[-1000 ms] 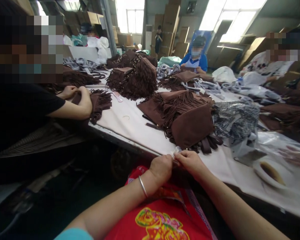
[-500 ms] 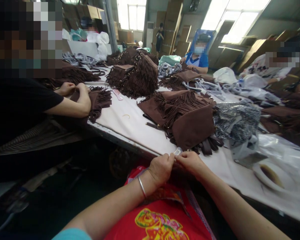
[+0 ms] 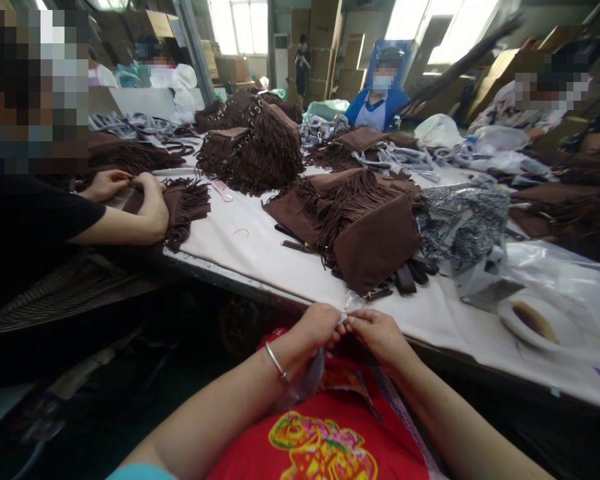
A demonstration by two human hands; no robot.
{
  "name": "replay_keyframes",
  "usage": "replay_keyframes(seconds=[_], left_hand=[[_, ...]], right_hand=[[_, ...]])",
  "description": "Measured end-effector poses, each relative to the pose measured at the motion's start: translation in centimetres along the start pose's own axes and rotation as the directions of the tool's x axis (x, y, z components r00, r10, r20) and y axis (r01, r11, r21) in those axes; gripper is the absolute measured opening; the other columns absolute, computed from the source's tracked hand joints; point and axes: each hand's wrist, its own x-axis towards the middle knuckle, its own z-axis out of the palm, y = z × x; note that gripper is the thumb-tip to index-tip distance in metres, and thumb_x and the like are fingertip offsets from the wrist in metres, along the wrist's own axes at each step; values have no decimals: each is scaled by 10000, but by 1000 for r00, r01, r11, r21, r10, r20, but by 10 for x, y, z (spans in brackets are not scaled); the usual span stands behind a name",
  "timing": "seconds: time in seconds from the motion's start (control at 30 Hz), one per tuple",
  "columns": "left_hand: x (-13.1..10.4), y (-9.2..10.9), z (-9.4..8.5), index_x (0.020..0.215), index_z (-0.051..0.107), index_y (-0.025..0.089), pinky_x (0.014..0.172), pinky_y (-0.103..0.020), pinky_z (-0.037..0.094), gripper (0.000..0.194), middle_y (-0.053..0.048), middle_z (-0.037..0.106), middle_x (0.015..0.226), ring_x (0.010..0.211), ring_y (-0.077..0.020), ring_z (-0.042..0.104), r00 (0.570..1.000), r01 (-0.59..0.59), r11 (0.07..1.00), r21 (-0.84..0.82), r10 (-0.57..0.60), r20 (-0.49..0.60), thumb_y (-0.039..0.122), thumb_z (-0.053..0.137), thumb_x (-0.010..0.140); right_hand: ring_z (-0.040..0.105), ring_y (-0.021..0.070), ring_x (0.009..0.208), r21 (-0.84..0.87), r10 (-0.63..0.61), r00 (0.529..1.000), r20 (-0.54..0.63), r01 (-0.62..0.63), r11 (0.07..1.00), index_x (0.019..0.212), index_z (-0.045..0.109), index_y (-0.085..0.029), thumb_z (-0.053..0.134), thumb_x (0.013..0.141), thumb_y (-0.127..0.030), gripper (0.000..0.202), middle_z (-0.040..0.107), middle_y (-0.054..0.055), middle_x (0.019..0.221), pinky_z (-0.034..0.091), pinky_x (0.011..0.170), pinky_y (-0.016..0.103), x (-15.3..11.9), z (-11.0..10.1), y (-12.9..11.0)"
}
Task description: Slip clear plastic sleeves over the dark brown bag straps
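Fingertips (image 3: 341,323) of both hands pinching a small clear plastic piece (image 3: 349,305) between them, left hand (image 3: 316,330) and right hand (image 3: 377,333) meeting at the near edge of the table (image 3: 260,250). Plastic sitting just in front of the brown fringed bag (image 3: 360,223); a co-worker's hands (image 3: 130,187) working well left of that bag

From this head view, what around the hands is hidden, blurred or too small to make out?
- Clear piece pinched between left hand and right hand: too small, fingers cover it.
- Clear film under the left wrist: blurred, arm hides its top.
- Buckle below the brown bag: too small.
- Cup: veiled by plastic.
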Motion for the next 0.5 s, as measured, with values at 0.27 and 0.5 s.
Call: replay_keyframes(seconds=[0.27,0.5], left_hand=[[-7,3,-7,714,511,124,397,-106,208,146,64,344,594,408,-11,249,874,455,683,-571,-222,431,180,445,832],[-13,-3,4,720,530,123,396,-126,272,183,47,401,584,407,-24,308,931,351,720,-599,-202,303,214,444,853]], right_hand=[[577,143,572,-140,-126,986,-106,111,984,765,620,-178,635,689,-316,159,660,-4,611,406,536,241,4,1,11],[423,88,402,-64,17,998,-64,-21,998,678,592,-176,646,668,-362,194,586,-27,500,288,411,224,3,4,5]])
